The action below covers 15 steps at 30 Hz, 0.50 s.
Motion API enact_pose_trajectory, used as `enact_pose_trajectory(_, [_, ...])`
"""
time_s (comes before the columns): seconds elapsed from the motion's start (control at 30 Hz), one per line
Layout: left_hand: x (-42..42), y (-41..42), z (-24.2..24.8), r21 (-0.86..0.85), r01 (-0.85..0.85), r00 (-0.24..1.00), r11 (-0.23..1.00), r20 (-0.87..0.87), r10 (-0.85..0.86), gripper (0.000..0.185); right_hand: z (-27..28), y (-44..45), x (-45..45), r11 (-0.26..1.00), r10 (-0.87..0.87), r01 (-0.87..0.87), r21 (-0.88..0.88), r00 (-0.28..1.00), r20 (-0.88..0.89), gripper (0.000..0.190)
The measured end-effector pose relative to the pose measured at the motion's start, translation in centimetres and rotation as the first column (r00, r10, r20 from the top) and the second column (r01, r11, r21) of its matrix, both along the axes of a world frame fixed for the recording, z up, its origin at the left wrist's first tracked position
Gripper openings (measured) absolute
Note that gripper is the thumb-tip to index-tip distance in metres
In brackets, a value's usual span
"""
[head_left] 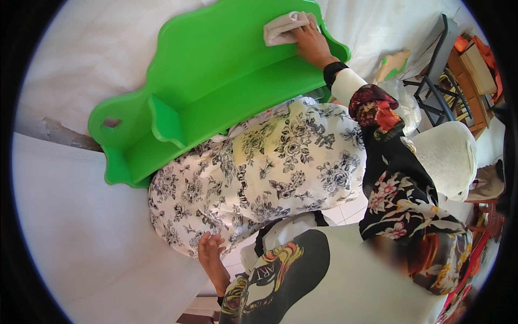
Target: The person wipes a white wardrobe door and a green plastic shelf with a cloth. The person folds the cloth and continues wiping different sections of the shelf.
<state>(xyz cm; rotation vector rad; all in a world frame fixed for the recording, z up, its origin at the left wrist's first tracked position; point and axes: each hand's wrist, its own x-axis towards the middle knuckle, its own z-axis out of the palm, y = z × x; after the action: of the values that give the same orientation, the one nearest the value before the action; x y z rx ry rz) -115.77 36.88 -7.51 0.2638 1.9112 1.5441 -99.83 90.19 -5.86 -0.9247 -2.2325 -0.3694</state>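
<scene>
A bright green painted wooden wall shelf (226,48), with a scalloped back panel and small upright dividers, lies tilted across the upper middle. My right hand (313,42) presses a folded whitish cloth (283,28) against its back panel, near the right end. Under and in front of the shelf is a bulky cushion-like form covered in white fabric with black floral print (259,174). My left hand (211,253) is at the lower edge of this fabric, fingers apart and slightly curled, holding nothing; whether it touches the fabric, I cannot tell.
White sheeting (93,65) hangs behind the shelf, and a white surface (101,243) lies at left. On the right are a folding chair (439,69), a small wooden piece with green paint (392,67), a clear plastic bag (404,105), a pale padded seat (445,158) and wooden furniture (473,93).
</scene>
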Motion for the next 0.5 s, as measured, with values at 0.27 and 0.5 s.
enact_pose_trajectory(0.27, [0.2,-0.2,-0.5,0.042,0.028,0.999,0.999,0.023,-0.029,0.035,-3.8,0.7,2.4,0.876,-0.024,0.142,-0.461,0.968,0.251,0.046])
enact_pose_trajectory(0.5, [-0.2,-1.0,-0.8,0.068,-0.029,0.999,0.997,0.041,0.026,0.031,-4.7,1.2,-0.4,0.753,-0.063,0.349,-0.558,0.882,0.467,0.029])
